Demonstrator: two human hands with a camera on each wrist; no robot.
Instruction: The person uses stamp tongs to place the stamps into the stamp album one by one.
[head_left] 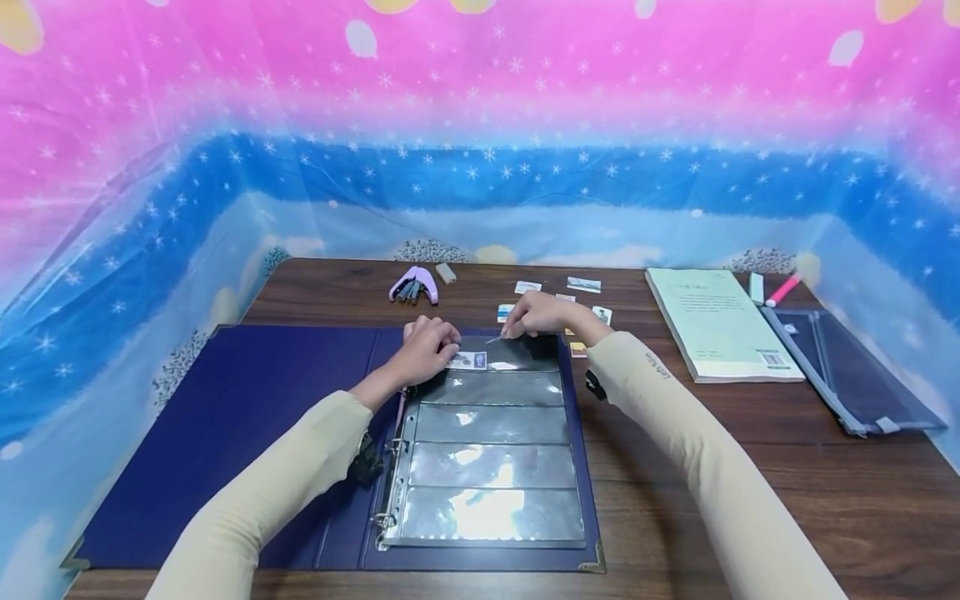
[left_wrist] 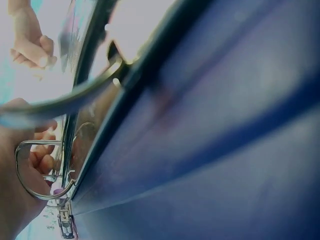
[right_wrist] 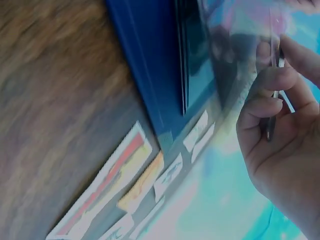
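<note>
Head: The stamp (head_left: 471, 360) lies at the page's (head_left: 491, 423) top pocket, inside or over it I can't tell, near the binder's (head_left: 225, 433) far edge. It should be light and crease easily: hold it flat by its border. The right hand's (head_left: 538, 315) fingers pinch slim tweezers (head_left: 495, 339); the left hand (head_left: 426, 350) bends over the stamp's left end, its grip unclear. Book (head_left: 720, 325) and pouch (head_left: 862, 375) lie clear, toward the bench's (head_left: 660, 467) right edge.

Left wrist: Metal rings (left_wrist: 95, 86) stand close to the left hand and could snag it.

Right wrist: Loose stamps (right_wrist: 140, 187) beside the binder's corner could be brushed aside.
</note>
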